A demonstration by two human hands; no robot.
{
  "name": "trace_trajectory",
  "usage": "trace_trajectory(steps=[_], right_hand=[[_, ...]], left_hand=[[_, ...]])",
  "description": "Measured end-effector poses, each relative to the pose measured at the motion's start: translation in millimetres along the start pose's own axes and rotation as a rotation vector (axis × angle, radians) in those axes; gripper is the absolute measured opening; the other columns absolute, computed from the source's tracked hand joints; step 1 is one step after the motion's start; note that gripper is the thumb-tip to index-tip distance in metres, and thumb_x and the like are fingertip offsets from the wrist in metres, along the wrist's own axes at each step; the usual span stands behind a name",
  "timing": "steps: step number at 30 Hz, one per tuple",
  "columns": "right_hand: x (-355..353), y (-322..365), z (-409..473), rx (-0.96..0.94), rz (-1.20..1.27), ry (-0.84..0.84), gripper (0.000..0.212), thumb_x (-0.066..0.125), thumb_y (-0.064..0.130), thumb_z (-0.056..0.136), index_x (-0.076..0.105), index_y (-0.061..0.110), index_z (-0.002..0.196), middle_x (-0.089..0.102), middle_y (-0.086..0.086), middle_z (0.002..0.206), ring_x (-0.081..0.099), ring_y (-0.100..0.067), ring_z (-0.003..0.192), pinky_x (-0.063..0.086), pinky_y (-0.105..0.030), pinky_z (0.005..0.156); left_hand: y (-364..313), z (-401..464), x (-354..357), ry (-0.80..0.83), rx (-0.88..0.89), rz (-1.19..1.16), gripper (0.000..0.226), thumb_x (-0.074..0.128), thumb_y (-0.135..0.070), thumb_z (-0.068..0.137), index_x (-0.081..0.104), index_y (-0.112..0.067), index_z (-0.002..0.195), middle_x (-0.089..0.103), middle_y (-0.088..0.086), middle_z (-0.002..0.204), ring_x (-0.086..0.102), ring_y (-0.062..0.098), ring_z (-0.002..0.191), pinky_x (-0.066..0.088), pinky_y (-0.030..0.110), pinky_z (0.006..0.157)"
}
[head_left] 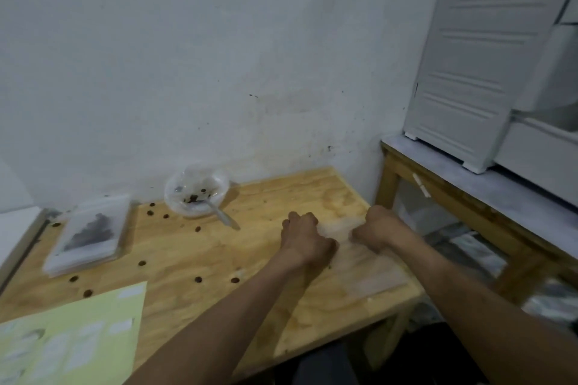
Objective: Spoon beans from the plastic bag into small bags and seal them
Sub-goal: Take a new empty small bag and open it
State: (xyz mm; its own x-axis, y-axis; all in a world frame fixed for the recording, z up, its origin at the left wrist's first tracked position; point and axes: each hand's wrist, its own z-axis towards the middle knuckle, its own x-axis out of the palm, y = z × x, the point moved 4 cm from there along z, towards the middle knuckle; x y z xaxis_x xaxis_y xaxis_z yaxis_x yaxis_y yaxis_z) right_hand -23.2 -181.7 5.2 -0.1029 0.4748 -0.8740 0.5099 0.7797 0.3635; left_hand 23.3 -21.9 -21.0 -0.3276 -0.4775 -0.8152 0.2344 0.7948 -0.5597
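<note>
hands: left hand [308, 239] and right hand [380, 231] both curl onto a clear small bag [359, 262] | bag lies flat on worktop [219, 259], long side toward person | spoon [223, 216] far left, nearer left hand

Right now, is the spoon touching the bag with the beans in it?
Touching. The head view shows the spoon with its bowl end down inside the plastic bag among the beans, its handle leaning out over the rim.

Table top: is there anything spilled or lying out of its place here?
Yes. Loose beans lie scattered over the wooden table, from near the plastic bag with the spoon down toward the yellow-green sheet. They look spilled, not bagged. Both hands, left and right, rest curled at a clear small bag.
</note>
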Motion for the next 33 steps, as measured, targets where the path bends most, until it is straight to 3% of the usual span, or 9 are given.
trace_trajectory(steps=[5, 8, 11, 15, 18, 22, 25, 29, 33], right_hand=[[-2.4, -4.3, 13.1, -0.033, 0.333, -0.005, 0.022, 0.067, 0.009, 0.095, 0.053, 0.007, 0.077, 0.045, -0.003, 0.062, 0.044, -0.015, 0.053, 0.038, -0.023, 0.053], [-3.7, 15.3, 17.3, -0.097, 0.430, -0.053, 0.025, 0.076, 0.022, 0.089, 0.071, 0.011, 0.111, 0.071, -0.009, 0.096, 0.068, -0.027, 0.089, 0.052, -0.033, 0.074], [-16.6, 49.3, 7.8, -0.205, 0.393, -0.254, 0.040, 0.073, 0.032, 0.092, 0.066, 0.012, 0.127, 0.068, -0.009, 0.123, 0.065, -0.026, 0.113, 0.049, -0.033, 0.091], [-32.7, 108.5, -16.9, -0.456, 0.471, -0.499, 0.044, 0.060, 0.046, 0.099, 0.076, 0.005, 0.097, 0.076, -0.012, 0.095, 0.070, -0.025, 0.088, 0.051, -0.031, 0.078], [-37.4, 154.8, -26.9, -0.476, 0.728, -0.355, 0.061, 0.057, 0.061, 0.094, 0.076, 0.004, 0.083, 0.077, -0.010, 0.080, 0.074, -0.025, 0.074, 0.061, -0.041, 0.072], [-41.0, 201.9, -25.8, -0.448, 0.925, -0.176, 0.029, 0.071, 0.035, 0.086, 0.079, 0.007, 0.079, 0.078, -0.005, 0.076, 0.074, -0.016, 0.063, 0.059, -0.029, 0.062], [-38.1, 224.4, -23.3, -0.484, 1.026, -0.118, 0.017, 0.072, 0.015, 0.083, 0.078, 0.002, 0.073, 0.077, -0.012, 0.073, 0.071, -0.017, 0.062, 0.057, -0.027, 0.064], [-28.6, 245.7, -20.3, -0.557, 0.995, -0.096, 0.027, 0.079, 0.027, 0.087, 0.078, 0.002, 0.076, 0.074, -0.006, 0.067, 0.068, -0.012, 0.060, 0.059, -0.025, 0.071], [-22.3, 264.4, -16.0, -0.687, 0.977, -0.025, 0.035, 0.075, 0.033, 0.091, 0.078, 0.000, 0.080, 0.074, -0.007, 0.070, 0.067, -0.008, 0.064, 0.058, -0.020, 0.068]], left_hand=[[13.2, 7.2, -13.8, -0.083, -0.020, -0.387, 0.014, 0.074, -0.013, 0.089, 0.064, -0.012, 0.100, 0.065, 0.005, 0.101, 0.062, 0.022, 0.094, 0.048, 0.027, 0.071], [24.8, 6.4, -36.2, -0.163, -0.001, -0.544, 0.009, 0.073, -0.008, 0.088, 0.067, -0.013, 0.092, 0.067, 0.006, 0.084, 0.065, 0.020, 0.072, 0.055, 0.034, 0.065], [30.1, 1.3, -74.1, -0.322, 0.107, -0.535, 0.008, 0.069, -0.013, 0.094, 0.071, -0.012, 0.102, 0.069, 0.004, 0.088, 0.067, 0.019, 0.078, 0.058, 0.034, 0.074], [37.3, -17.5, -134.9, -0.655, 0.269, -0.519, 0.011, 0.068, -0.013, 0.096, 0.074, -0.014, 0.104, 0.068, -0.011, 0.086, 0.063, -0.003, 0.079, 0.052, 0.013, 0.070], [43.1, -31.6, -165.2, -0.875, 0.443, -0.365, 0.013, 0.068, -0.004, 0.092, 0.076, -0.011, 0.099, 0.069, -0.006, 0.088, 0.063, 0.003, 0.079, 0.048, 0.014, 0.070], [54.5, -42.6, -188.4, -1.041, 0.557, -0.180, 0.010, 0.071, 0.001, 0.088, 0.074, -0.008, 0.090, 0.068, -0.001, 0.087, 0.060, 0.009, 0.077, 0.046, 0.016, 0.070], [69.1, -47.3, -200.7, -0.961, 0.547, -0.244, 0.007, 0.076, -0.009, 0.087, 0.071, -0.011, 0.092, 0.068, -0.004, 0.091, 0.061, 0.005, 0.078, 0.045, 0.012, 0.070], [86.1, -48.8, -206.8, -0.732, 0.316, -0.551, 0.032, 0.083, -0.034, 0.083, 0.072, -0.015, 0.106, 0.073, -0.009, 0.097, 0.068, 0.004, 0.085, 0.053, 0.016, 0.075], [101.0, -47.0, -224.3, -0.566, 0.163, -0.902, 0.027, 0.082, -0.025, 0.085, 0.076, -0.009, 0.105, 0.079, 0.003, 0.092, 0.076, 0.014, 0.085, 0.059, 0.027, 0.079]])
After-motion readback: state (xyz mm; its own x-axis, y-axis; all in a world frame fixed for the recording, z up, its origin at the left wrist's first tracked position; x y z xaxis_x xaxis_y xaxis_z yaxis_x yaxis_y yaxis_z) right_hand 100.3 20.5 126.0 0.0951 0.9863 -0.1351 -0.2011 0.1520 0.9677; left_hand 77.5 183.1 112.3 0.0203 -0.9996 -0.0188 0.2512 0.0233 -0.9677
